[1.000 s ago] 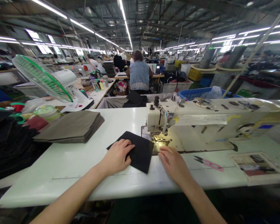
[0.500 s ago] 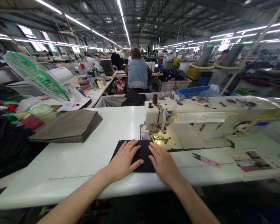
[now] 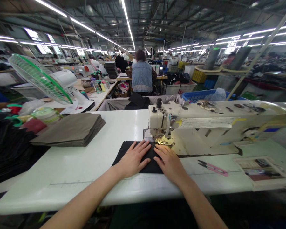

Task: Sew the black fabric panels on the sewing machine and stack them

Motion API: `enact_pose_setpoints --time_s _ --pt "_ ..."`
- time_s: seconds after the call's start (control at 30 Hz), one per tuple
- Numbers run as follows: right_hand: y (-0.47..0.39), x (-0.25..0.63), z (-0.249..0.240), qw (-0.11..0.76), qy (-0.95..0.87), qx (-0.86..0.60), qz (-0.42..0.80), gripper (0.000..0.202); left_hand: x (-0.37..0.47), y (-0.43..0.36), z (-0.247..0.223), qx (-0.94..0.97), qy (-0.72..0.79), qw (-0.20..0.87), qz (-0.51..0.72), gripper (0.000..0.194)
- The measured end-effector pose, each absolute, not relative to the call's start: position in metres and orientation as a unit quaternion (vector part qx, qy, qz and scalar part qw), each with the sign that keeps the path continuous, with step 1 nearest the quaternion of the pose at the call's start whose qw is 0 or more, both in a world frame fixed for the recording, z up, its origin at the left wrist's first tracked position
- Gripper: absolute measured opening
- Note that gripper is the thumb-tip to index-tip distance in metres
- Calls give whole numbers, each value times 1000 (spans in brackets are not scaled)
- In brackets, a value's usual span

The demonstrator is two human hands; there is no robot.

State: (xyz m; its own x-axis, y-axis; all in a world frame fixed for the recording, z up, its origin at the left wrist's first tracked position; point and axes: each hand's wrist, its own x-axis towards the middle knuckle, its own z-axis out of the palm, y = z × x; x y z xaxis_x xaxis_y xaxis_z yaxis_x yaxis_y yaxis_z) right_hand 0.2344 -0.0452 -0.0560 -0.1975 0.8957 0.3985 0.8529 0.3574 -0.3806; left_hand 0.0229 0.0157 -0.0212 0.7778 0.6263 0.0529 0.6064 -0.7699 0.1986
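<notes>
A black piece of fabric lies flat on the pale table, just in front of the needle area of a cream sewing machine. My left hand rests palm down on the fabric's middle with its fingers spread. On the fabric's right part lies my right hand, also flat, fingers a little apart, its fingertips near the lit metal presser foot. The fabric's far right edge reaches close to the foot; whether it is under it cannot be told.
Pink-handled snips and a tray of small tools lie to the right. A stack of grey-brown fabric and a white-green fan stand left. Ahead, a person in a denim vest sits facing away.
Both hands and the black fabric have shifted slightly to the right and forward, nearer the presser foot. The whole view has also moved a little.
</notes>
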Motion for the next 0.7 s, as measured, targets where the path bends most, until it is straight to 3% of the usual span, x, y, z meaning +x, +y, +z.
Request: enact_pose_setpoints --time_s 0.7 --pt "-59 236 -51 288 -771 -567 27 35 19 23 -23 943 316 87 64 59"
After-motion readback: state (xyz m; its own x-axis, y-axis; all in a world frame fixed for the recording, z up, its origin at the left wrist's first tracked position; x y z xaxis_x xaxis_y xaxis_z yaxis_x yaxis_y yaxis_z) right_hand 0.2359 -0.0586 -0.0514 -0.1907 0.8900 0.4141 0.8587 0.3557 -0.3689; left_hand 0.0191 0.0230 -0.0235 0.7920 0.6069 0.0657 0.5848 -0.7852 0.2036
